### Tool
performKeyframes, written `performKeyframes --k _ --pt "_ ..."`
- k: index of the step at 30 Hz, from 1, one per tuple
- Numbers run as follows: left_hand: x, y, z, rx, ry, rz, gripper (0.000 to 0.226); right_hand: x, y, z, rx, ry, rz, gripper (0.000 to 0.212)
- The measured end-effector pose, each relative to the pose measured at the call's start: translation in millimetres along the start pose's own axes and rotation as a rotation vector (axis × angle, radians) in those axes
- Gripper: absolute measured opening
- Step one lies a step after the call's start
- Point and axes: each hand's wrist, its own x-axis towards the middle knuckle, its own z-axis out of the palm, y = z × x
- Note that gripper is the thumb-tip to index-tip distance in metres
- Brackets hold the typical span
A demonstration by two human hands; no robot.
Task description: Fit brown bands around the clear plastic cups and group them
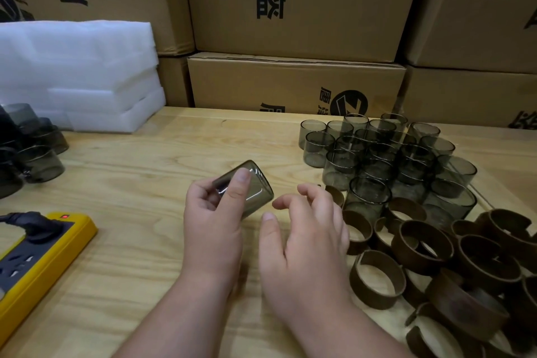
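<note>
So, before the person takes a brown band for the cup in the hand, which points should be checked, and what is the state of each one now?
1. Left hand grips the held cup firmly: ok.
2. Held cup has no band yet: ok.
3. Right hand is free, fingers relaxed: ok.
4. Brown bands lie close beside the right hand: ok.
5. Cup is free of cracks: cannot tell.

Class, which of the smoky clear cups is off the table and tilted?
The cup held in the left hand at centre; every other cup sits on the table.
</note>
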Motion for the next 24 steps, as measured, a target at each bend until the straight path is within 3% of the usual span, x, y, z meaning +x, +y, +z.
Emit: performKeyframes --k 6,10,16,20,24 --pt "4.3 -0.8 -1.7 -0.034 0.069 -0.046 0.054 1.1 0.5 2.6 0.124 0.014 -0.050 0.041" --pt "9.3 0.0 -3.5 -0.203 0.121 -0.087 0.047 0.9 -0.4 3.0 0.204 0.060 -0.082 0.033" --pt "19.6 7.4 -9.4 -0.556 0.138 -0.273 0.031 0.3 2.9 4.5 -0.032 0.001 -0.022 0.031" --pt "22.2 6.4 -11.0 -0.625 0.148 -0.350 0.045 0.6 1.6 3.8 -0.057 -0.088 -0.003 0.032" --pt "24.6 6.1 -9.8 -0.654 0.165 -0.380 0.054 -0.4 0.0 3.4 -0.103 -0.056 0.010 0.032"
